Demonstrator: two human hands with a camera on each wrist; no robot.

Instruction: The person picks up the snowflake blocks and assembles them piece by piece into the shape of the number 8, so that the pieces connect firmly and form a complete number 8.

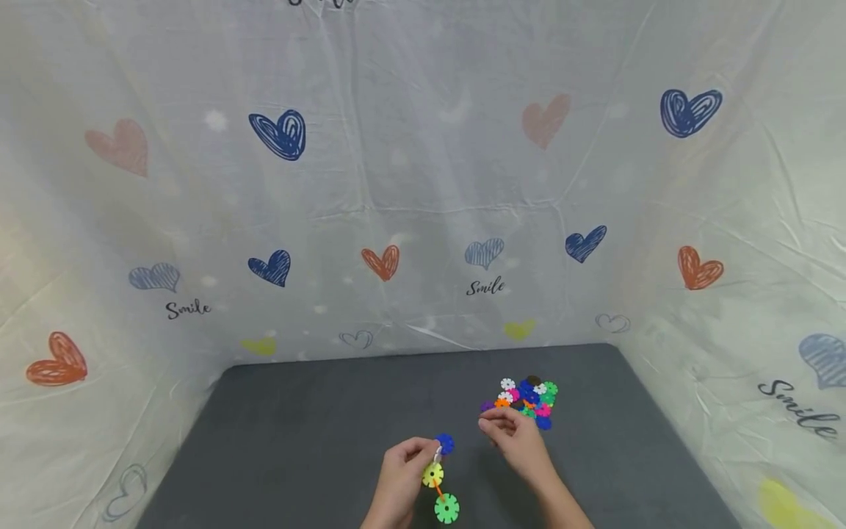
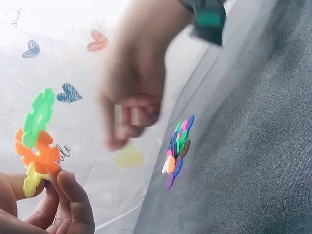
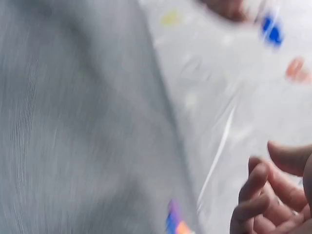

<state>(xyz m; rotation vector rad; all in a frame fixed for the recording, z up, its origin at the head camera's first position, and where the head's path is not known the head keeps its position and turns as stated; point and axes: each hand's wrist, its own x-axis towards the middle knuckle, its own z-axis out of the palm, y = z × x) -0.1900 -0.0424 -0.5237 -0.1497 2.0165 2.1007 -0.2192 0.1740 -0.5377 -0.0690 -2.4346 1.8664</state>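
My left hand [image 1: 402, 474] pinches a chain of notched plastic snowflake discs, gripping near the white disc [image 1: 438, 454]. A blue disc [image 1: 446, 444] tops the chain; a yellow disc [image 1: 432, 474], an orange disc [image 2: 39, 152] seen edge-on from the head, and a green disc [image 1: 446, 508] hang below. To the right, my right hand [image 1: 518, 441] hovers in front of the pile of loose discs [image 1: 531, 397]. Its fingers are loosely bent, and the right wrist view shows nothing between thumb [image 3: 290, 158] and fingers.
The loose discs lie at the right rear of the dark grey table [image 1: 317, 426], in blue, white, pink, green, orange, purple and brown. A pale curtain [image 1: 423, 184] printed with hearts surrounds the table at the back and sides.
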